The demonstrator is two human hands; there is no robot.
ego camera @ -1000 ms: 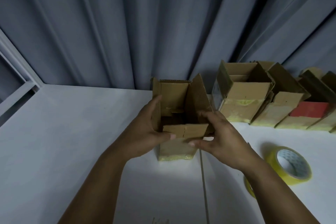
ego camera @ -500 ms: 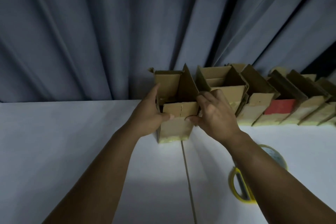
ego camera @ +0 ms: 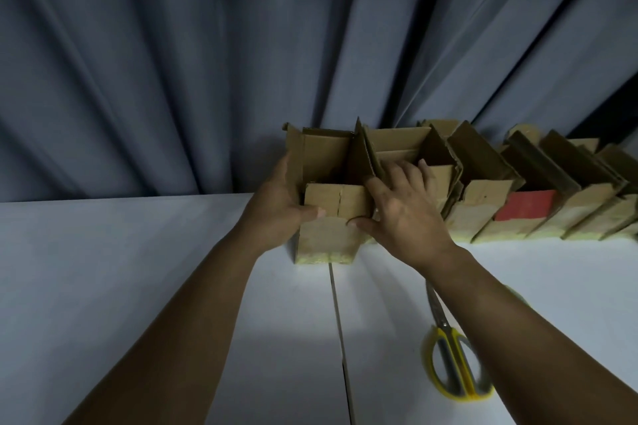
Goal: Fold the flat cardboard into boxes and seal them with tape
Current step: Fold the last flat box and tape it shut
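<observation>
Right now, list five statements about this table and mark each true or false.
1. The left hand and the right hand both hold the box. True.
2. The box's top flaps are taped shut. False: they stand open.
3. Scissors lie on the table beside the right forearm. True.
4. The scissors have red handles. False: the handles are yellow.
5. A row of other boxes stands to the right of the held box. True.
</observation>
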